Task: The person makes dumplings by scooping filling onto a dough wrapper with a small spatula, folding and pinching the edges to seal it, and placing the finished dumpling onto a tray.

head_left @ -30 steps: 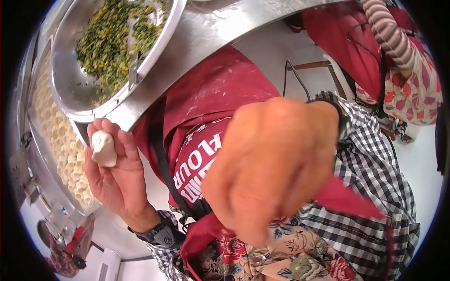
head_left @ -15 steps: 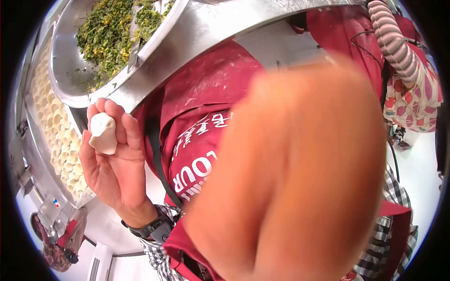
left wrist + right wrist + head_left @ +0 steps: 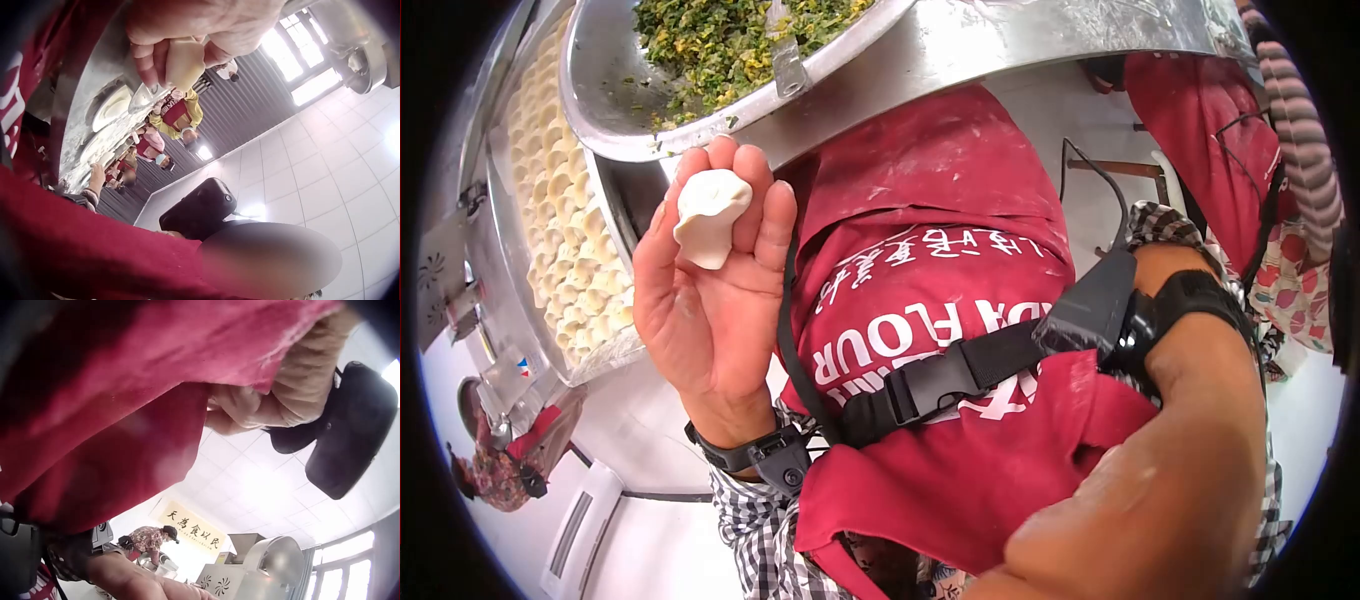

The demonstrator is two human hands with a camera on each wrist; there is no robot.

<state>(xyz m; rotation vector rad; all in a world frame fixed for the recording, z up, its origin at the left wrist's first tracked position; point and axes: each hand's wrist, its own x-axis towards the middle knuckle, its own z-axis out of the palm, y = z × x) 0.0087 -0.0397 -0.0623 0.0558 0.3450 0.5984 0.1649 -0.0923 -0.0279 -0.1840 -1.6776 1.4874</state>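
Observation:
My left hand (image 3: pixel 730 300) is palm up, cradling a white dough dumpling (image 3: pixel 710 215) on its fingers with the thumb at its side. The dumpling has a gathered top and a longer flap below. In the left wrist view the dumpling (image 3: pixel 185 62) shows between fingers and thumb. My right forearm (image 3: pixel 1140 470) rises close to the head camera, its hand out of that view. In the right wrist view my right hand (image 3: pixel 300 387) has curled fingers gripping raised red apron cloth (image 3: pixel 119 450), which partly hides them. The lower-left hand (image 3: pixel 137 581) is my left.
A metal bowl (image 3: pixel 590 110) of chopped greens and yellow bits, with a flat metal utensil (image 3: pixel 788 65), stands beyond my left hand on a steel counter (image 3: pixel 1020 62). Left is a tray (image 3: pixel 615 365) of several rows of dumplings. Another person's striped sleeve (image 3: pixel 1295 140) shows at right.
My right hand has risen past the camera and left the head view, uncovering the apron and chest strap. My left hand still holds the dumpling; the head view has shifted left.

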